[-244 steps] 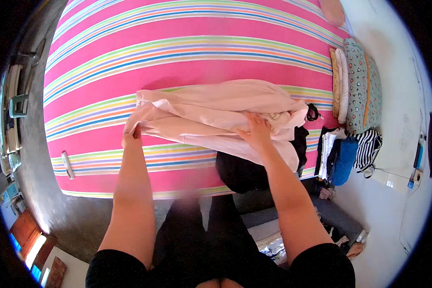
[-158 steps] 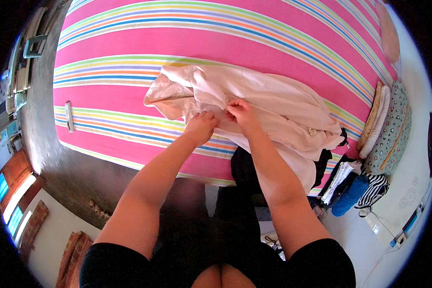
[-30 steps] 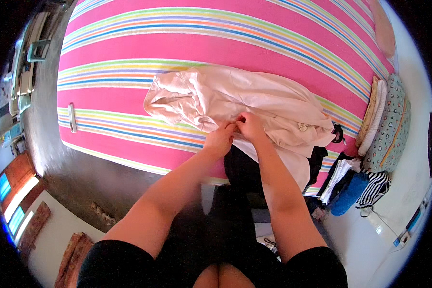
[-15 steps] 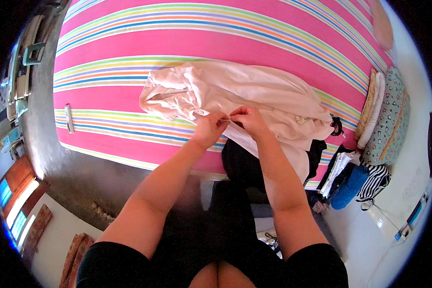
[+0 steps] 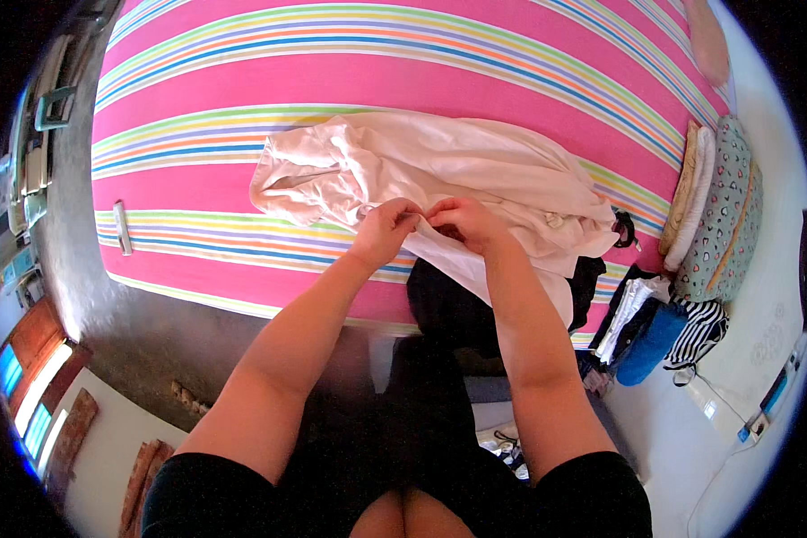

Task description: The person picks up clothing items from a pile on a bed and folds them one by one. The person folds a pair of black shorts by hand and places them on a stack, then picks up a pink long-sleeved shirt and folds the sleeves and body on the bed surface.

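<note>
A pale pink garment [image 5: 475, 157], long and crumpled, lies across the striped bed; which kind of clothing it is I cannot tell. At its near edge my left hand [image 5: 387, 231] pinches the cloth between thumb and fingers. Close beside it, my right hand [image 5: 462, 222] also grips that edge, its fingertips curled over the fabric. A flap of the garment hangs down between my forearms. Black cloth [image 5: 448, 300] lies under this flap at the bed's near side.
The bed's cover [image 5: 269, 76] is pink with coloured stripes. A slim whitish object [image 5: 122, 228] lies near its left edge. On the right are a patterned grey-green pillow [image 5: 724, 211] and folded clothes, a blue one [image 5: 653, 345] among them. Grey floor [image 5: 166, 332] runs along the left.
Both hands stay at the garment's near edge. My right hand has turned slightly and its fingers now cover more of the fabric. The whole view has shifted a little.
</note>
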`<state>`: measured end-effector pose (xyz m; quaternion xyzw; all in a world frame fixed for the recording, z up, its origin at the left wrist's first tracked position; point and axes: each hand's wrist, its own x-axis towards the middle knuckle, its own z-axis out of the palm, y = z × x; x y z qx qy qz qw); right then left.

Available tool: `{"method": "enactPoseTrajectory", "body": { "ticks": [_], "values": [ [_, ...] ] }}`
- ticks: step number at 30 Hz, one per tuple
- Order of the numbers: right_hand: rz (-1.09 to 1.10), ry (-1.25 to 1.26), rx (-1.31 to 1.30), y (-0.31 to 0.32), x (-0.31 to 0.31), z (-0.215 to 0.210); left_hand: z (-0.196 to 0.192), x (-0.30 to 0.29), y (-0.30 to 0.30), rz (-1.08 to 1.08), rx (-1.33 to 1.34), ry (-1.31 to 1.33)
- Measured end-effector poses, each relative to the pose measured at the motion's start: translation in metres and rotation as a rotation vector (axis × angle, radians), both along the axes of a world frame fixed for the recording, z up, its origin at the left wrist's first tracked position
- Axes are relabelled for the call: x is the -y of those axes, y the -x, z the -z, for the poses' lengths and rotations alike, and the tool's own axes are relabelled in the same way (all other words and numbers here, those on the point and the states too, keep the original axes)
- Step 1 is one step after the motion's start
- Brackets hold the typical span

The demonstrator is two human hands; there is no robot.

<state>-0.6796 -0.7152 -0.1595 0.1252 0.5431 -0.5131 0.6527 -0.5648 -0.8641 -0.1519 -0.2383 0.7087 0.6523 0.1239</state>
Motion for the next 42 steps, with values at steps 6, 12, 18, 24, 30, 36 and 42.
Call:
{"method": "enactPoseTrajectory", "body": {
  "ticks": [6,12,18,24,30,36,42],
  "values": [
    [0.014,0.008,0.037,0.004,0.0,-0.001,-0.002,-0.01,0.0,-0.066,-0.067,0.188],
    [-0.079,-0.038,-0.1,0.003,0.003,-0.01,0.002,-0.015,-0.002,-0.113,-0.104,0.172],
    [-0.42,-0.12,-0.781,-0.015,0.009,-0.023,0.009,-0.018,-0.002,-0.173,-0.066,0.078],
    [-0.207,-0.087,-0.849,-0.024,0.012,-0.03,0.01,-0.016,0.003,-0.196,0.002,-0.034],
    [-0.313,-0.178,-1.133,-0.032,0.016,-0.034,0.008,-0.014,0.007,-0.228,0.12,-0.206],
    [-0.323,-0.121,-1.38,-0.039,0.017,-0.03,0.012,-0.009,0.008,-0.175,0.198,-0.313],
    [-0.161,-0.088,-1.185,-0.035,0.009,-0.023,0.011,-0.003,0.005,-0.328,0.298,-0.794]
  ]
}}
